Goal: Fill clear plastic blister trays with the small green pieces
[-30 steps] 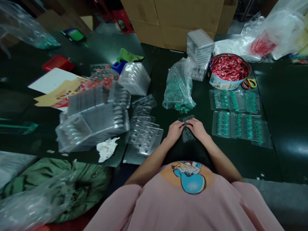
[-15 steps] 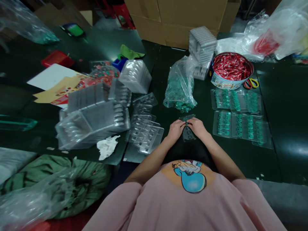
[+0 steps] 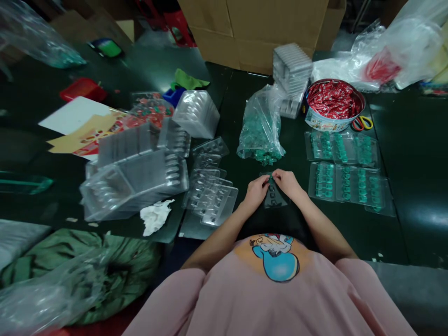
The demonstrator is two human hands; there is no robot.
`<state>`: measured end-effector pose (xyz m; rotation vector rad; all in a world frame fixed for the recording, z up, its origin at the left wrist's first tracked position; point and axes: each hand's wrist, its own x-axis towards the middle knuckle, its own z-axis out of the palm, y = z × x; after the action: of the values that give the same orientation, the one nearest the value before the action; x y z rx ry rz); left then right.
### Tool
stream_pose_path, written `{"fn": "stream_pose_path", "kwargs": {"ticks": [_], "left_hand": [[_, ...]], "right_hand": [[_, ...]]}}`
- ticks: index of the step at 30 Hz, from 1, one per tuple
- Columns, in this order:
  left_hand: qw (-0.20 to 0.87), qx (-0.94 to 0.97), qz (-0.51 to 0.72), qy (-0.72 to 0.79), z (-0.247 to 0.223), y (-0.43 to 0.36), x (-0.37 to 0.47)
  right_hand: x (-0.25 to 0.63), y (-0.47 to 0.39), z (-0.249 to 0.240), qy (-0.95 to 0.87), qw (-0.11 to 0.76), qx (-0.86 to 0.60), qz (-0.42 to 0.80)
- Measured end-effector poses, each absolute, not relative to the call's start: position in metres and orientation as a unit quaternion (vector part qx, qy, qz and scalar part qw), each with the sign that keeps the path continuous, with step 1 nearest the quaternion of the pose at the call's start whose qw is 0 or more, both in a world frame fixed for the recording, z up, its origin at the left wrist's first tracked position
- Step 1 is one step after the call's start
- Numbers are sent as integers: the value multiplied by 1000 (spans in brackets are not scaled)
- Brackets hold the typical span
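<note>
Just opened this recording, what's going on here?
A person in a pink shirt has both bare hands at the far end of a clear plastic blister tray lying at the table edge. The left hand is at its left side, and the right hand is at a small green piece near the top. Beyond lies a clear plastic bag of green pieces, some spilling out. Clear trays filled with green pieces lie to the right; stacked clear plastic trays stand left.

dim overall, with pale glare on the dark tabletop (image 3: 420, 186) and stretched, smeared outer edges.
</note>
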<state>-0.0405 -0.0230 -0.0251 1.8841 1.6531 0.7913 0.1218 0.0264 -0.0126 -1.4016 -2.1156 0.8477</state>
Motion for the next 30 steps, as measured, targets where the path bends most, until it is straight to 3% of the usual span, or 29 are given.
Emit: {"fn": "stream_pose_path", "kwargs": {"ticks": [3, 7, 10, 13, 19, 25, 30], "left_hand": [[242, 700, 287, 607, -27, -16, -39], [256, 688, 314, 603, -23, -14, -41], [272, 661, 356, 602, -17, -16, -47], [299, 608, 411, 610, -14, -14, -53], [465, 424, 520, 577, -8, 4, -46], [532, 363, 555, 526, 8, 2, -34], [554, 400, 533, 499, 12, -5, -38]], "right_hand": [[118, 55, -1, -775, 225, -544, 230], [103, 78, 4, -801, 114, -560, 177], [98, 78, 1, -819, 88, -547, 149], [104, 72, -3, -811, 148, -538, 177], [116, 42, 1, -722, 374, -457, 360], [120, 18, 10, -648, 412, -424, 480], [127, 13, 6, -600, 392, -412, 563]]}}
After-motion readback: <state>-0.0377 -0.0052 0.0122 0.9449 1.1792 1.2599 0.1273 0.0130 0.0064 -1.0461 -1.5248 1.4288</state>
